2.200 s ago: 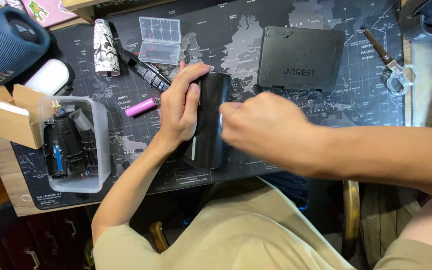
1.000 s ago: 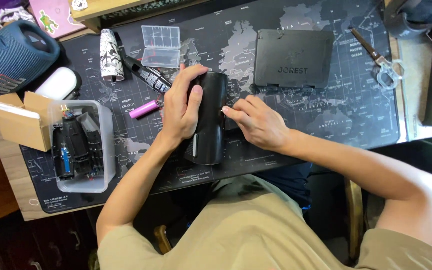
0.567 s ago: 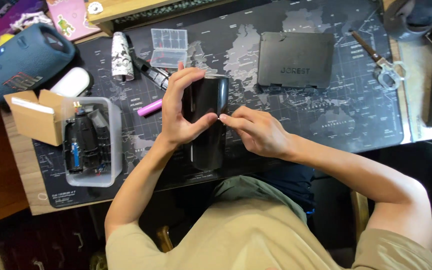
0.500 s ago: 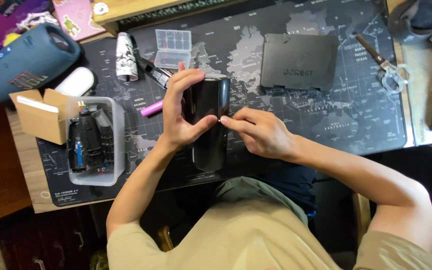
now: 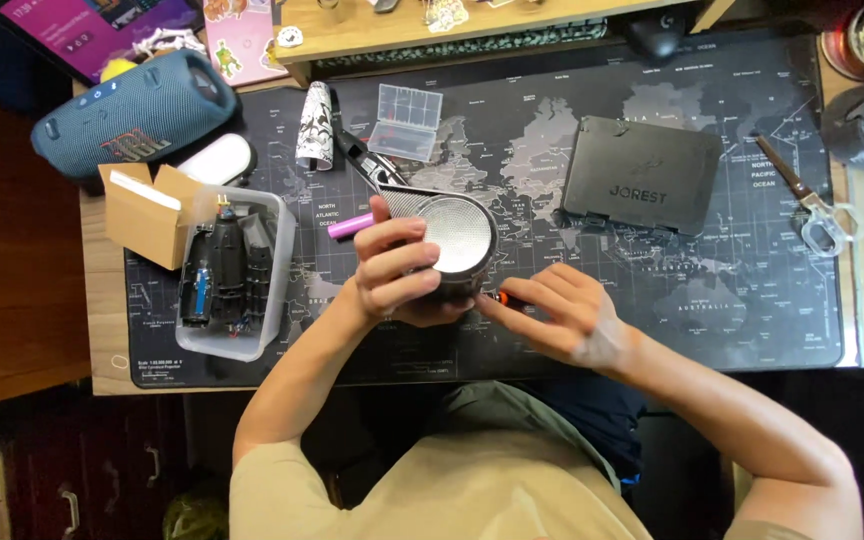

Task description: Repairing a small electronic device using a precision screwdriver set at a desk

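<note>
Near the left edge of the dark desk mat printed with a world map [image 5: 712, 330] lies a blue cylindrical fabric-covered speaker [image 5: 132, 115]. Just beside it are a white oval case [image 5: 215, 160] and an open brown cardboard box [image 5: 147, 213]. A clear plastic tub [image 5: 274, 255] filled with black and blue parts stands on the mat's left side, touching the box.

Toward the far edge lie a white patterned tube [image 5: 314, 125] and a small clear plastic compartment box [image 5: 407, 122]. A pink cylindrical cell [image 5: 350, 226] lies on the mat just left of the hands.

The left hand [image 5: 397, 272] is curled round a black cylindrical speaker body [image 5: 457, 235], tipped so its round silver mesh end faces up, near the middle of the mat and toward its near edge. The fingers wrap its left side and the thumb lies under it.

The right hand [image 5: 562, 315] lies just right of it, fingers drawn together round a thin tool with an orange tip [image 5: 501, 297], whose tip reaches the speaker body's lower edge.

Further right, a flat black rectangular case [image 5: 642, 175] lies on the mat. A pair of scissors with clear handles [image 5: 812, 205] lies at the mat's right edge.
</note>
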